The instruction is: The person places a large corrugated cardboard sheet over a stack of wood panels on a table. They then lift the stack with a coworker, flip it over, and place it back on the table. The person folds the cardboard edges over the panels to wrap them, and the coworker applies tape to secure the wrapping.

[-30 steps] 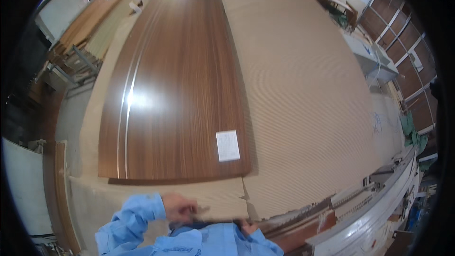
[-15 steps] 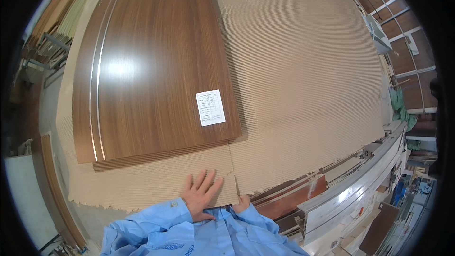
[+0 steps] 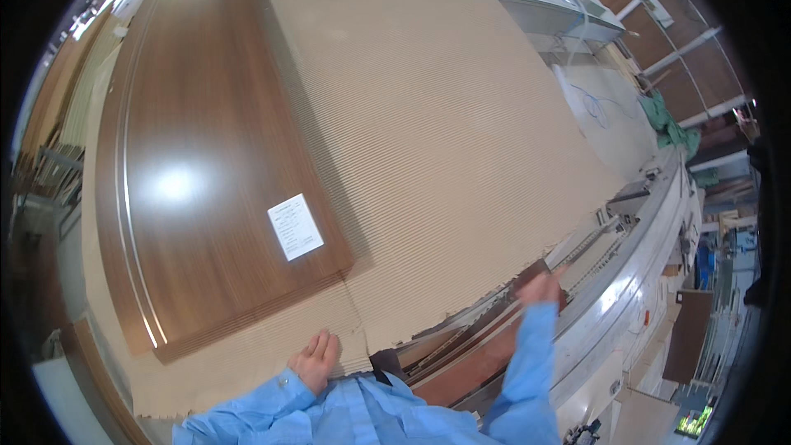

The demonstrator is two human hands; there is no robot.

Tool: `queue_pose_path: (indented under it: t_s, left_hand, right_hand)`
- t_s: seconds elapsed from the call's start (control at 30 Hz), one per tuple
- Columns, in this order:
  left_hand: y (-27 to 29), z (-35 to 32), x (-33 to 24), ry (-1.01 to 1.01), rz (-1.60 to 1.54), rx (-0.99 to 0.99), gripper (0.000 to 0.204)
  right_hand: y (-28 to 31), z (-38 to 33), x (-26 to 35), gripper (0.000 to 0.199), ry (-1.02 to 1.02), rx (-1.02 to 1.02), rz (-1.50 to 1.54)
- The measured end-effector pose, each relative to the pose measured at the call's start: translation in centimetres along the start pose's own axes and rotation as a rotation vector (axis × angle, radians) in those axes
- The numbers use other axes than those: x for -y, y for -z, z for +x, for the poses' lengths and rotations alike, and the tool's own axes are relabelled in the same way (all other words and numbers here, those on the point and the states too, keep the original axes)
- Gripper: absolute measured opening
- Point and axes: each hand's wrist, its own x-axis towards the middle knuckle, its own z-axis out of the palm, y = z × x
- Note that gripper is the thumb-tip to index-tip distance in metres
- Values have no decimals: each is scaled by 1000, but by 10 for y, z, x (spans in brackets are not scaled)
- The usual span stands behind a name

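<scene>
Possibly, tugging is risking tears in the tan corrugated cardboard sheet [image 3: 445, 148] beneath the unclenched left hand [image 3: 314, 364], the long brown wood-grain panel [image 3: 218, 181] ahead-left pinning it, the right hand [image 3: 540, 288] (blurred, grip unclear) hovering rightward.

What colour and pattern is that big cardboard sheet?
The cardboard sheet is tan with fine parallel ridges; it shows best in the head view.

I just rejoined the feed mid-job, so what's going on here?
A person in blue sleeves has the left hand at the near edge of the corrugated cardboard. The right hand is out to the right, by the boards at the cardboard's ragged edge; it is too blurred to tell its grip. A brown panel with a white label lies on the cardboard.
</scene>
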Motion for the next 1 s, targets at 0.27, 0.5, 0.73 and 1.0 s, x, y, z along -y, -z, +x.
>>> queue_pose_path:
  t_s: [0.27,0.5,0.73,1.0]
  left_hand:
    - [-2,3,-9,-35,190,-121,57]
    - [-27,9,0,-52,268,-162,41]
    - [-48,8,0,-25,264,-293,39]
    - [-58,26,-18,171,48,-363,23]
  right_hand:
    - [30,223,160,63,181,-69,-339]
    - [50,45,248,45,572,135,115]
    - [-45,-173,284,39,1342,27,-413]
    - [-182,-335,230,41,1597,565,-195]
